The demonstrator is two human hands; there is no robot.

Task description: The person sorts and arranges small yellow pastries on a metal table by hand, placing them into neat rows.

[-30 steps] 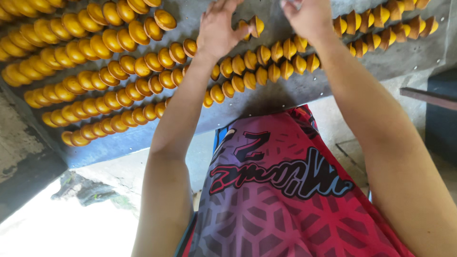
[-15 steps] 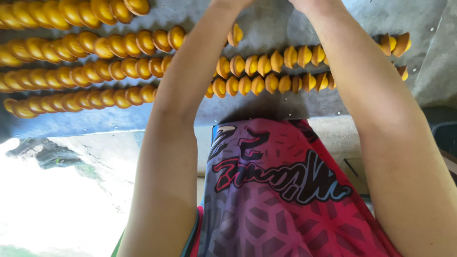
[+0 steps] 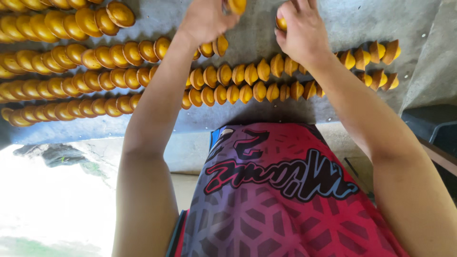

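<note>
Rows of small golden-brown round cakes [image 3: 238, 74] lie on edge, overlapping, across a grey metal table [image 3: 266, 114]. My left hand [image 3: 207, 21] reaches over the upper rows and pinches one cake [image 3: 236, 5] at the top edge of the view. My right hand [image 3: 300, 28] is beside it, fingers curled around another cake [image 3: 282, 23] just above the middle row. Both forearms stretch forward from my red and purple patterned shirt [image 3: 281, 200].
More cake rows [image 3: 71, 52] run to the far left of the table, and a short group [image 3: 376, 54] lies at the right. The table's front edge [image 3: 190, 138] is close to my body. Bright floor [image 3: 47, 200] shows at lower left, a dark object [image 3: 445, 138] at right.
The view has tilted so both hands are back in sight. My hands have come close together over the upper rows, each now pinching a cake.
</note>
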